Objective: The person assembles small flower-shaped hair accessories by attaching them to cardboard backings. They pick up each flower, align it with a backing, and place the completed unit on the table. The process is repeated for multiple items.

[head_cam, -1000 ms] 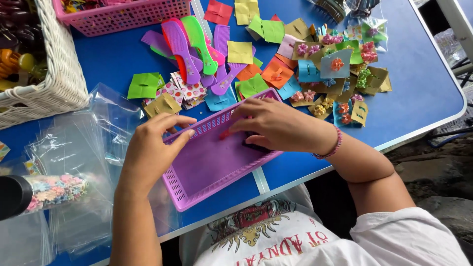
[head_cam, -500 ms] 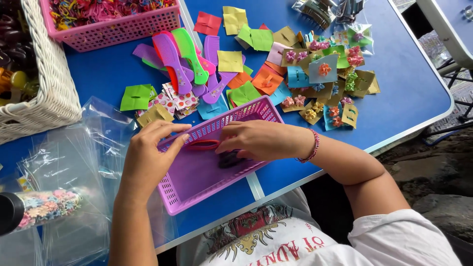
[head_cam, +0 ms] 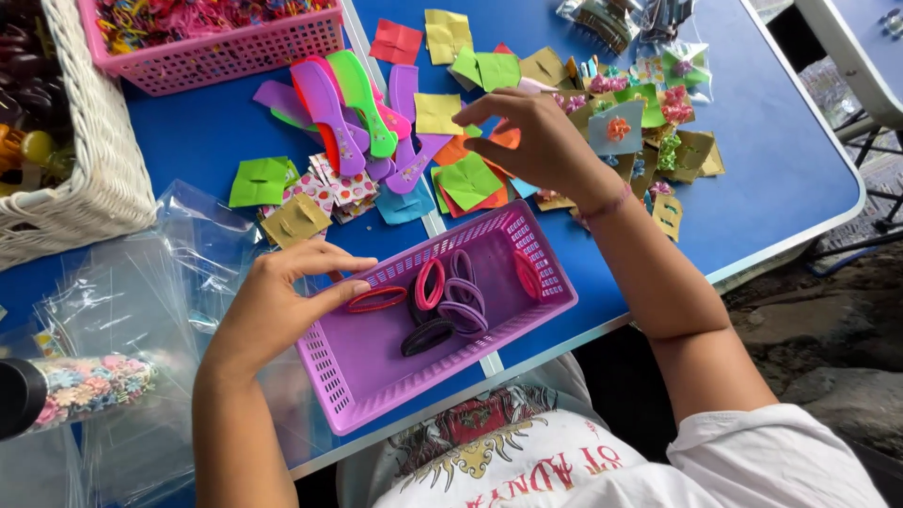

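A purple plastic basket (head_cam: 372, 381) lies on the blue table (head_cam: 771, 179) in front of me. Several hair ties (head_cam: 442, 301) in red, pink, purple and black lie inside it. My left hand (head_cam: 277, 301) grips the basket's left rim, with the thumb beside a red hair tie (head_cam: 376, 299). My right hand (head_cam: 546, 141) hovers over a heap of folded coloured paper squares (head_cam: 470, 179) beyond the basket. Its fingers are spread and curled, and I see nothing in them.
Several coloured plastic combs (head_cam: 348, 103) lie behind the basket. A pink basket (head_cam: 226, 56) stands at the back and a white wicker basket (head_cam: 94, 179) at the left. Clear plastic bags (head_cam: 122, 301) and a tube of small flowers (head_cam: 85, 386) lie at the left. Small packaged hair clips (head_cam: 658, 122) lie at the right.
My right hand has left the purple basket and moved up to the paper squares. The hair ties now lie uncovered in the basket. My left hand has stayed on the rim.
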